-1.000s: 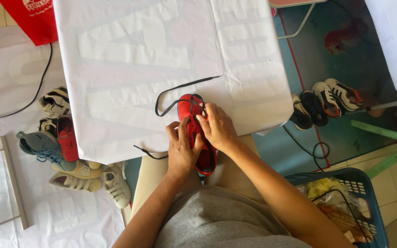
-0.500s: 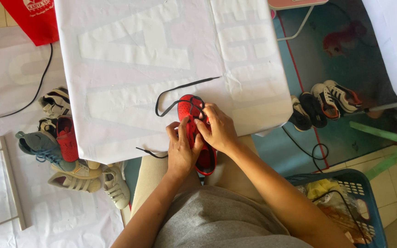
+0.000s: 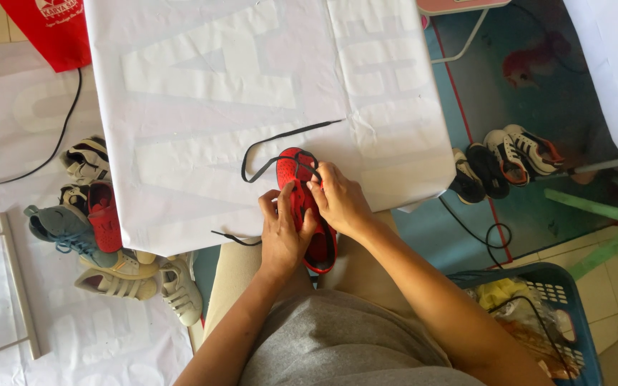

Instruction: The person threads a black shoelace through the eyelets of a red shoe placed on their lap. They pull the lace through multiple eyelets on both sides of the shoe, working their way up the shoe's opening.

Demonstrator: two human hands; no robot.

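So far my left hand (image 3: 282, 232) grips the red shoe (image 3: 307, 214) while my right hand (image 3: 337, 200) pinches the black lace (image 3: 280, 143), most of it unthreaded across the white surface (image 3: 202, 93).

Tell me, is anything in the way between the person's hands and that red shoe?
Nothing visible is. Both hands already touch the red shoe at the near edge of the white-covered table: the left hand grips its side, and the right hand pinches the black lace near its toe.
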